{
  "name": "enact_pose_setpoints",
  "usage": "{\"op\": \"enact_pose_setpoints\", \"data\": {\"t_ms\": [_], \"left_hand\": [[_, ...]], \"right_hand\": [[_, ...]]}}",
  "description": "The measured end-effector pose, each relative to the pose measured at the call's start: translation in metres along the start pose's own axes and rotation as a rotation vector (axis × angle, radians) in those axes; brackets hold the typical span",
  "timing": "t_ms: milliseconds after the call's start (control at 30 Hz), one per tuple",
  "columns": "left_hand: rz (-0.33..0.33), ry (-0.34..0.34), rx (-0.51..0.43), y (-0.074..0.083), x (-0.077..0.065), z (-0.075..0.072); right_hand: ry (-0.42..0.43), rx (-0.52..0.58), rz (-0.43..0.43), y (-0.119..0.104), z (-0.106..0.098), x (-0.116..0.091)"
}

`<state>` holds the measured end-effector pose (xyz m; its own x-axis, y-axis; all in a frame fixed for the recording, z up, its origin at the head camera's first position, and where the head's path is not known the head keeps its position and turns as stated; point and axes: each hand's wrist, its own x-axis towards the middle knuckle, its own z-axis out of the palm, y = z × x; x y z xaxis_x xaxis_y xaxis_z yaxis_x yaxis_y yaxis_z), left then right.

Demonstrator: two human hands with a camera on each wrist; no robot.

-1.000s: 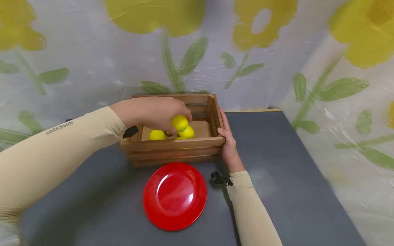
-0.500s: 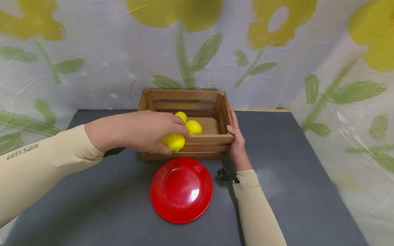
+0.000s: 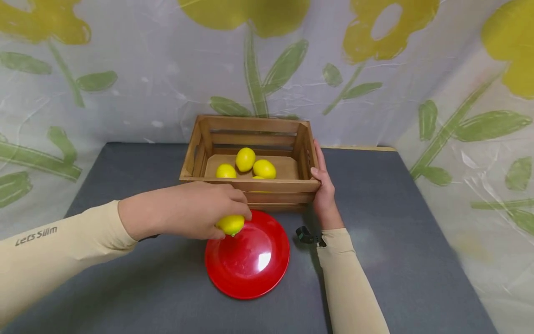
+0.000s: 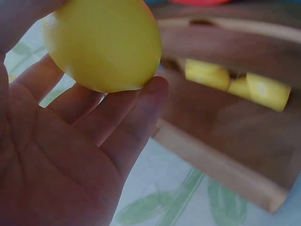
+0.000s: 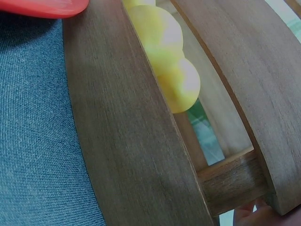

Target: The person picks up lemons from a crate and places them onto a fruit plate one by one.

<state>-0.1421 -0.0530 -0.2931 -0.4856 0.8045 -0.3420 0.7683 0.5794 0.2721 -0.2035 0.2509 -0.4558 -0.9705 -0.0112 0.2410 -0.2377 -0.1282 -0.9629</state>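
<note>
A lemon [image 3: 232,225] is pinched between the thumb and fingers of my left hand [image 3: 189,208], over the upper left part of a red plate [image 3: 250,283]. In the left wrist view the fingertips curl against the lemon [image 4: 106,44]. Behind the plate stands a slatted wooden crate [image 3: 279,186] with several more lemons [image 3: 245,159] inside, some partly hidden by its front slat. My right hand [image 3: 325,192] grips the crate's right end, thumb at the front corner and fingers along the side. Only a bit of that hand [image 5: 263,217] shows in the right wrist view.
The crate and plate are on a dark grey table [image 3: 375,260]. A pale sheet [image 3: 146,93] painted with yellow flowers hangs behind the table and along its right side. A small black camera [image 3: 304,234] is strapped to the right wrist.
My left hand has lifted a lemon out of the crate and brought it forward over the front slats to above the plate. My right hand stays on the crate's end.
</note>
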Motion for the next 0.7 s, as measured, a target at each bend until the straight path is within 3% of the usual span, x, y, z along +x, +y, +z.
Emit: {"op": "enact_pose_setpoints", "data": {"t_ms": [467,700], "left_hand": [[-0.018,-0.020,-0.053,-0.020,0.025,0.065],[-0.022,-0.018,-0.064,-0.024,0.031,0.078]], "right_hand": [[-0.009,-0.015,-0.006,0.002,-0.001,0.002],[-0.007,-0.031,-0.008,0.002,-0.003,0.000]]}}
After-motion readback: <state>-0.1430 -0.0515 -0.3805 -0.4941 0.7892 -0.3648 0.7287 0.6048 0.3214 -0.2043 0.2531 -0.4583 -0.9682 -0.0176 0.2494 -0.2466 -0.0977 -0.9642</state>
